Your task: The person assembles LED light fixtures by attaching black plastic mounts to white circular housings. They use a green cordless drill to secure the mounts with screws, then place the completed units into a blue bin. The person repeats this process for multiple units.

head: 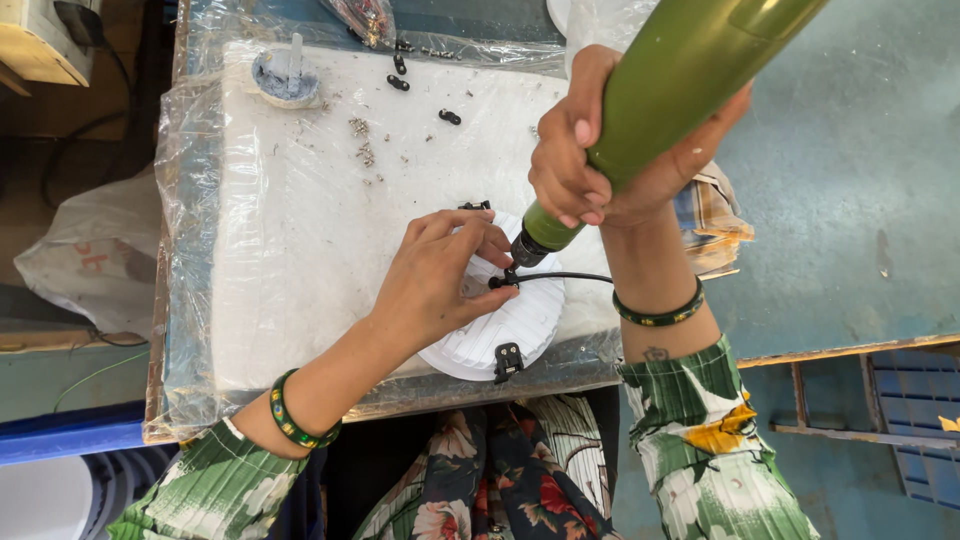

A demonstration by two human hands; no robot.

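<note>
Screwdriver, green, gripped by right hand, tip at black clip; left hand presses white disc flat; another clip sits fitted.

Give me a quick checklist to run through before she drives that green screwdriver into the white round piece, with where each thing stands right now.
1. Right hand gripping green power screwdriver: ok.
2. Driver tip on the small black clip at the cable: ok, though the exact seating cannot be told.
3. Left hand steadying the white round disc: ok.
4. Left fingertips clear of the tip: not ok, very close.
5. Black cable lying flat under the clip: cannot tell.
6. Spare black clips and screws on the plastic-covered board: ok.
</note>
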